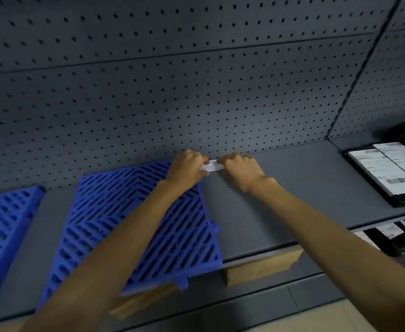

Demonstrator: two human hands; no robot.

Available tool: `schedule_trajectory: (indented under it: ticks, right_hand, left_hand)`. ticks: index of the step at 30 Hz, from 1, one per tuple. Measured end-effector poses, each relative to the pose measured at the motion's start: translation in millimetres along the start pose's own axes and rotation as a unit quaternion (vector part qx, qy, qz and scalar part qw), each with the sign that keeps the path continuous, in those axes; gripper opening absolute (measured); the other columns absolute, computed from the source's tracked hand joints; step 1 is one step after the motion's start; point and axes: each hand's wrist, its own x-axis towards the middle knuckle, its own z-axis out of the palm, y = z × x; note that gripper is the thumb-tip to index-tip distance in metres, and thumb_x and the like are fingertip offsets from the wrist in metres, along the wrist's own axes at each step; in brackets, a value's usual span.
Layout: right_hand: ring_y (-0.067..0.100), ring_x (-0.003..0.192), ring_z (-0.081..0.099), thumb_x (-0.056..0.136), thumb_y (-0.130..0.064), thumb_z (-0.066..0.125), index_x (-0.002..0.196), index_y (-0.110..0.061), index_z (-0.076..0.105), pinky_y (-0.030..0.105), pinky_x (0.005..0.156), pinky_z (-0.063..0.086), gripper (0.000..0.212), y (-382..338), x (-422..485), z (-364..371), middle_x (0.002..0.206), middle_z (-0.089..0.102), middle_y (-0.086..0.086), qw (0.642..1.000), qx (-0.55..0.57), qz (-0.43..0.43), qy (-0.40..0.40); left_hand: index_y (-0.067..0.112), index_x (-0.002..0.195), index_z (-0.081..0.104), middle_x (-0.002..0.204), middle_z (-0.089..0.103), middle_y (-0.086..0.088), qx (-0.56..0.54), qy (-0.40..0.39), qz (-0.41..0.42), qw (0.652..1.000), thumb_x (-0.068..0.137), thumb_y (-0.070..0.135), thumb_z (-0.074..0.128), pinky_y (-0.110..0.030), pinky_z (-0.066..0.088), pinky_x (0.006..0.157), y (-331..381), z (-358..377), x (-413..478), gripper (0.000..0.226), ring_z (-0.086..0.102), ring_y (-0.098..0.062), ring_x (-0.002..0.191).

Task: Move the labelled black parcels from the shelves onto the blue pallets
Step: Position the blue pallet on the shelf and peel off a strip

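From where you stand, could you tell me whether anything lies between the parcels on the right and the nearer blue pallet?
Nothing visible blocks it. The labelled black parcels sit at the right, and only bare grey shelf separates them from the blue pallet. Both hands, left and right, hold a small white slip by the pallet's far corner.

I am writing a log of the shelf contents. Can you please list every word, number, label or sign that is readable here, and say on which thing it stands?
No text can be read in this picture.
White labels on the black parcels at the right: printed lines and a barcode, too blurred to read.
Labels on the parcels on the lower shelf: too small and blurred.
White strip held between the left hand and the right hand: faint print, unreadable.
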Motion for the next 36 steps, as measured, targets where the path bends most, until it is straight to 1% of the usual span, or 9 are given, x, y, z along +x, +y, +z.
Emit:
schedule_trajectory:
  ticks: [3, 9, 14, 18, 22, 25, 28, 32, 36]
  right_hand:
    - [0.031, 0.101, 0.061, 0.094, -0.007, 0.051, 0.117, -0.012, 0.059, 0.038, 0.078, 0.047, 0.025, 3, 6, 7, 0.11, 0.064, 0.013, 1.0, -0.003, 0.023, 0.011]
    - [0.03, 0.097, 0.063, 0.094, -0.013, 0.052, 0.117, -0.022, 0.064, 0.035, 0.075, 0.046, 0.028, 5, 11, 7, 0.105, 0.066, 0.008, 0.997, -0.046, 0.008, 0.062]
    - [0.028, 0.095, 0.063, 0.093, -0.021, 0.053, 0.113, -0.025, 0.068, 0.035, 0.075, 0.046, 0.025, 11, 11, 7, 0.1, 0.068, 0.006, 0.995, -0.052, 0.02, 0.077]
    - [0.031, 0.092, 0.065, 0.09, -0.027, 0.058, 0.107, -0.03, 0.071, 0.032, 0.069, 0.042, 0.022, 16, 11, 2, 0.102, 0.066, 0.009, 0.997, -0.023, 0.039, 0.067]
    - [0.031, 0.095, 0.065, 0.091, -0.02, 0.057, 0.111, -0.029, 0.069, 0.032, 0.074, 0.046, 0.025, 19, 8, 1, 0.105, 0.065, 0.009, 0.998, -0.024, 0.035, 0.045]
    - [0.031, 0.092, 0.065, 0.088, -0.01, 0.056, 0.11, -0.027, 0.067, 0.032, 0.069, 0.043, 0.03, 23, 2, -2, 0.102, 0.064, 0.009, 0.997, -0.031, 0.039, 0.055]
    - [0.031, 0.089, 0.064, 0.084, -0.006, 0.059, 0.107, -0.027, 0.067, 0.031, 0.063, 0.036, 0.032, 28, -3, -11, 0.098, 0.063, 0.008, 0.996, -0.025, 0.037, 0.076]
    - [0.029, 0.084, 0.063, 0.085, -0.012, 0.061, 0.103, -0.026, 0.068, 0.029, 0.059, 0.034, 0.025, 34, -12, -26, 0.093, 0.063, 0.007, 0.994, -0.032, 0.022, 0.106]
    - [0.029, 0.086, 0.064, 0.091, -0.018, 0.058, 0.106, -0.03, 0.068, 0.03, 0.06, 0.036, 0.022, 33, -26, -36, 0.093, 0.065, 0.006, 0.989, -0.029, -0.011, 0.142]
  left_hand:
    - [0.016, 0.119, 0.068, 0.111, 0.07, -0.008, -0.041, 0.003, -0.007, 0.999, 0.083, 0.032, 0.074, -0.037, 0.049, 0.085, -6, 7, 4, 0.039, 0.059, -0.026, 0.105]
    - [0.017, 0.102, 0.072, 0.098, 0.071, -0.003, -0.068, 0.009, -0.009, 0.998, 0.079, 0.034, 0.078, -0.03, 0.045, 0.067, -9, 9, 12, 0.03, 0.064, -0.022, 0.089]
    - [0.018, 0.094, 0.072, 0.092, 0.071, 0.002, -0.069, 0.025, 0.005, 0.997, 0.08, 0.031, 0.077, -0.028, 0.046, 0.069, -8, 11, 16, 0.02, 0.062, -0.017, 0.089]
    - [0.02, 0.092, 0.074, 0.09, 0.073, 0.005, -0.06, 0.043, 0.002, 0.997, 0.083, 0.03, 0.074, -0.031, 0.05, 0.073, 1, 9, 13, 0.014, 0.062, -0.016, 0.093]
    - [0.022, 0.097, 0.077, 0.095, 0.075, 0.004, -0.056, 0.025, -0.009, 0.998, 0.083, 0.036, 0.072, -0.034, 0.055, 0.076, 8, 5, 9, 0.02, 0.066, -0.015, 0.093]
    - [0.024, 0.102, 0.075, 0.099, 0.073, 0.001, -0.039, 0.026, -0.023, 0.999, 0.086, 0.039, 0.067, -0.032, 0.052, 0.075, 15, 4, 9, 0.023, 0.065, -0.017, 0.095]
    - [0.027, 0.105, 0.073, 0.102, 0.071, -0.002, -0.017, 0.064, -0.04, 0.997, 0.09, 0.037, 0.063, -0.032, 0.046, 0.072, 23, -1, 7, 0.02, 0.062, -0.02, 0.098]
    - [0.025, 0.099, 0.074, 0.096, 0.072, 0.002, -0.02, 0.109, -0.053, 0.992, 0.088, 0.036, 0.065, -0.032, 0.045, 0.07, 33, -14, -4, 0.018, 0.061, -0.019, 0.097]
    - [0.024, 0.096, 0.075, 0.09, 0.071, 0.004, 0.002, 0.145, -0.069, 0.987, 0.088, 0.041, 0.063, -0.03, 0.044, 0.066, 42, -29, -29, 0.022, 0.06, -0.017, 0.091]
